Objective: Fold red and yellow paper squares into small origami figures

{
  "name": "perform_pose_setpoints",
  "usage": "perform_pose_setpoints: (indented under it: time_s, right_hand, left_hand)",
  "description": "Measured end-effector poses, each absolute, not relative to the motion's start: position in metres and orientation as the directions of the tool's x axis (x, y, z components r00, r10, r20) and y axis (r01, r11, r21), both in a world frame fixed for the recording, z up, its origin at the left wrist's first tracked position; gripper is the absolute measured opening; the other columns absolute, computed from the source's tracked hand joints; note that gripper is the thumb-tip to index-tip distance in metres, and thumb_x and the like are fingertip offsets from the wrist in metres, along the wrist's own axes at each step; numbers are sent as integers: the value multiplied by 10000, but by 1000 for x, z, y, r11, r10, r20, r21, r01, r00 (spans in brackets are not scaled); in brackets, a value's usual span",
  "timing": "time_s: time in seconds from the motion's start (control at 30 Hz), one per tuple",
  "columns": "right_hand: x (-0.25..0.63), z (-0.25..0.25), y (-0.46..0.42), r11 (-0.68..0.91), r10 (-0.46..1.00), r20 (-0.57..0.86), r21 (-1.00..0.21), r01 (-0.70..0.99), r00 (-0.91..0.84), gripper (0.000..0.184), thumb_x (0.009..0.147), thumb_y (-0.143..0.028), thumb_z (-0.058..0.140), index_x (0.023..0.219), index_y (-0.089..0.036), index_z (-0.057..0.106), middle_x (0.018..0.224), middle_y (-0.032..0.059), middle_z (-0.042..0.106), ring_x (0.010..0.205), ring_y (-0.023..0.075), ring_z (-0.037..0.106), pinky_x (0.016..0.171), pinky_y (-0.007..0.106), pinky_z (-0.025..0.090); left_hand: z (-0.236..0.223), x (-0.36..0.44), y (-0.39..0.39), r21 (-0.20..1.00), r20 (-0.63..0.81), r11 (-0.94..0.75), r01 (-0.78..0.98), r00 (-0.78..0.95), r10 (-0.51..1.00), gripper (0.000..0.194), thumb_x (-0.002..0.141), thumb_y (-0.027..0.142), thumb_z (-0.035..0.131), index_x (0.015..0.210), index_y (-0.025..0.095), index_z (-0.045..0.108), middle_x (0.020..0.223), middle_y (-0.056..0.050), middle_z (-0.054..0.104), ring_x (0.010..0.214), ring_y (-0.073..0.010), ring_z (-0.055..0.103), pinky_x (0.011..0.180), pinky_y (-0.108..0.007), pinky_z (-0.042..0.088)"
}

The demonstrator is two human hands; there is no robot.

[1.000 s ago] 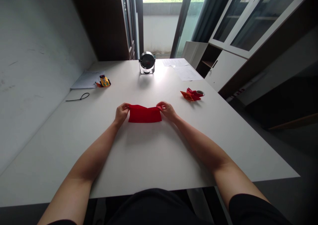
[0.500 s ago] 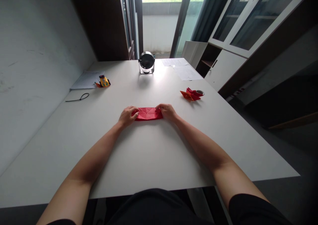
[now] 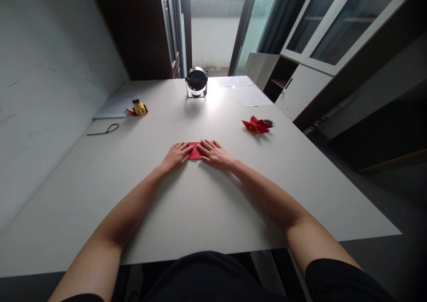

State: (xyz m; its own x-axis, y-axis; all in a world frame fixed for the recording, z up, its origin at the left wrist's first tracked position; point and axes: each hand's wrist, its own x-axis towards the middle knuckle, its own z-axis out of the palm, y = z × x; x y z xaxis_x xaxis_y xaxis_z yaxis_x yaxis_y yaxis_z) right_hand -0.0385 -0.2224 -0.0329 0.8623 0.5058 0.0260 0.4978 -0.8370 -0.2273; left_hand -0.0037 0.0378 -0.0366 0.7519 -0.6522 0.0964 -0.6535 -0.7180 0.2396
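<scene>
A creased strip of red folding paper (image 3: 195, 151) lies on the white table in front of me. My left hand (image 3: 177, 156) rests flat over its left part, fingers stretched out. Over the right part lies my right hand (image 3: 214, 153), open too, its fingers spread and pressing down. Only the middle of the paper and a thin line of its far edge show; both ends are hidden under the hands.
Right of my hands are a red and orange folded-paper piece (image 3: 256, 125) and a round grey object (image 3: 268, 122) behind it. A yellow toy (image 3: 139, 108), a black cable tie (image 3: 106, 130) and papers (image 3: 113, 106) lie left. A round black device (image 3: 196, 82) stands far back.
Both hands have let go of the paper's ends, where they pinched it, and moved inward to lie flat on it. The paper now lies flatter.
</scene>
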Motion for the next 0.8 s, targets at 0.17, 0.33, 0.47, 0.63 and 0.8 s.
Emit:
perform_pose_setpoints:
  time_s: [0.17, 0.33, 0.47, 0.63, 0.8]
  right_hand:
    - [-32, -32, -232, -883, 419, -17, -243, 402, 908, 749, 1006, -672, 212, 1612, -234, 258, 1683, 91, 142, 1566, 285, 88, 1263, 513, 65]
    - [-26, -35, -238, -941, 276, -14, -210, 267, 961, 670, 1039, -548, 224, 1606, -194, 276, 1684, 106, 139, 1564, 295, 106, 1257, 526, 81]
    - [-28, -30, -236, -962, 175, 83, -196, 188, 981, 667, 1048, -520, 205, 1581, -138, 329, 1668, 142, 196, 1555, 299, 157, 1253, 537, 92]
    - [-39, -14, -220, -904, 345, 300, -151, 401, 889, 683, 1055, -538, 167, 1582, -133, 327, 1670, 118, 203, 1562, 240, 139, 1276, 458, 45]
    - [-43, -24, -208, -810, 542, 140, -177, 560, 829, 722, 1029, -616, 263, 1601, -176, 288, 1679, 104, 153, 1566, 249, 117, 1273, 445, 130]
  left_hand:
    - [-36, -6, 34, 247, 25, -750, -614, 777, -628, 578, 1030, 517, 315, 1574, 321, 342, 1675, -35, 230, 1547, -287, 196, 1248, -532, 157]
    - [-35, -5, 34, 234, -19, -787, -571, 807, -591, 590, 1031, 499, 298, 1592, 317, 295, 1686, -39, 184, 1557, -300, 152, 1244, -575, 92]
    - [-35, -5, 35, 221, -31, -795, -565, 810, -585, 587, 1030, 455, 289, 1597, 302, 286, 1690, -41, 168, 1559, -297, 145, 1242, -578, 105]
    - [-34, -8, 33, 189, 30, -820, -541, 838, -545, 573, 1013, 400, 321, 1574, 283, 349, 1668, -59, 251, 1540, -309, 207, 1242, -581, 104]
    - [-33, -7, 35, 222, -4, -827, -517, 847, -531, 580, 1020, 438, 311, 1581, 292, 332, 1678, -51, 218, 1547, -313, 181, 1241, -582, 109]
